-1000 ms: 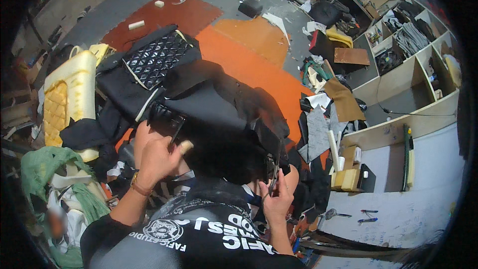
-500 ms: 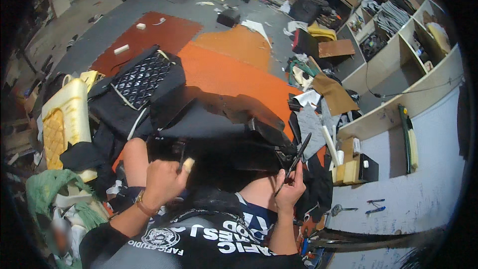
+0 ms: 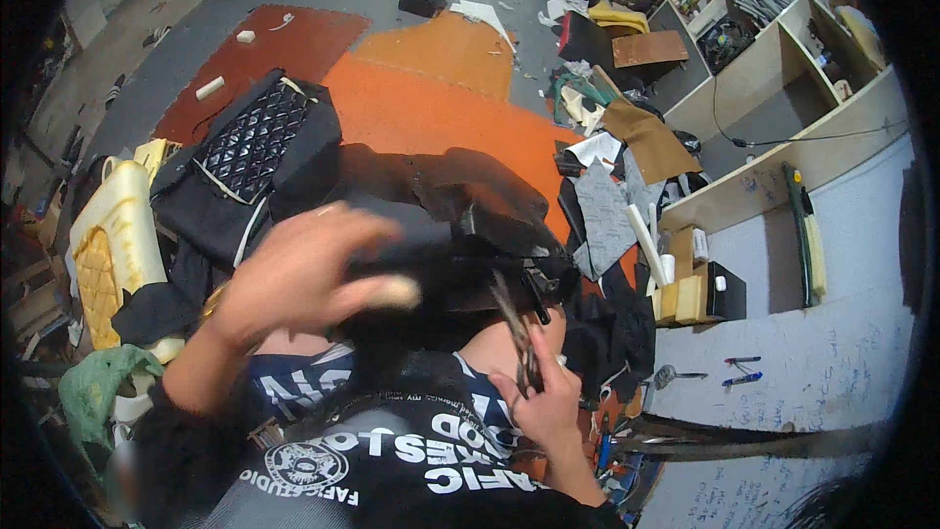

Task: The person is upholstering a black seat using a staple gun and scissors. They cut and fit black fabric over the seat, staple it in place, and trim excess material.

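Observation:
A dark, glossy-edged cover or cushion (image 3: 431, 269) lies across my lap; I cannot make out its exact kind. Over its near left part hovers my left hand (image 3: 308, 269), blurred by motion, thumb apart from the stretched fingers and nothing visible in it. Something pale covers the thumb tip. By my right knee, my right hand (image 3: 545, 394) is closed round the handles of a pair of scissors (image 3: 517, 328), blades pointing up and away toward the cover. Just right of the blades shows a short black bar-like piece (image 3: 536, 296), partly against the cover.
On the left lie a black quilted seat cover (image 3: 259, 137) and yellow foam (image 3: 127, 235). Orange matting (image 3: 421, 113) spreads ahead. To the right are grey fabric scraps (image 3: 602, 211), a brown sheet (image 3: 646, 137), foam blocks (image 3: 681, 302) and a white shelf unit (image 3: 754, 137).
My left hand has lifted off the lap, opened and moved up over the cover. My right hand has shifted left and lower, turning the scissors so the blades lean left.

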